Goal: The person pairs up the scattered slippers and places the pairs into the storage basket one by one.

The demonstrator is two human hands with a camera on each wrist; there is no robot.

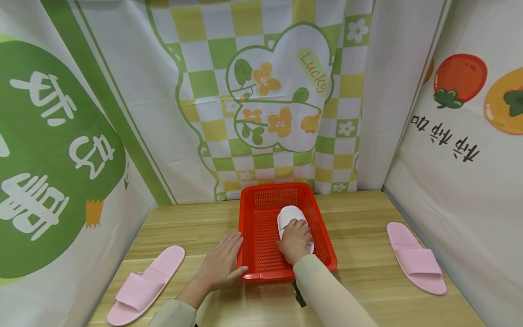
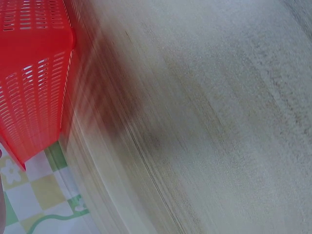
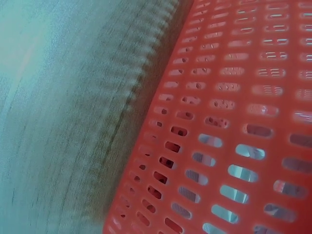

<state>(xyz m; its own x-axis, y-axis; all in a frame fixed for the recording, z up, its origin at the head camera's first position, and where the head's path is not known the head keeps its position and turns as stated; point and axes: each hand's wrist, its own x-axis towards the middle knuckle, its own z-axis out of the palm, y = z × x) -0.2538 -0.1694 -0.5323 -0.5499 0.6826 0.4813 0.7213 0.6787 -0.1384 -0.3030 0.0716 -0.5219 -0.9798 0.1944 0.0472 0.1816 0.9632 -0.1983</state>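
Observation:
A red perforated basket (image 1: 261,195) stands on the wooden table at the centre. Inside it lies a white slipper (image 1: 289,215), and my right hand (image 1: 295,240) grips its near end with curled fingers. My left hand (image 1: 220,263) lies flat with straight fingers on the table, against the basket's left wall. The left wrist view shows the basket's wall (image 2: 29,87) and blurred table; the right wrist view shows the basket's mesh (image 3: 229,146) close up. Neither hand appears in the wrist views.
One pink slipper (image 1: 145,284) lies at the table's front left, another pink slipper (image 1: 416,256) at the right. Printed cloth walls close in the table (image 1: 367,281) at the back and both sides.

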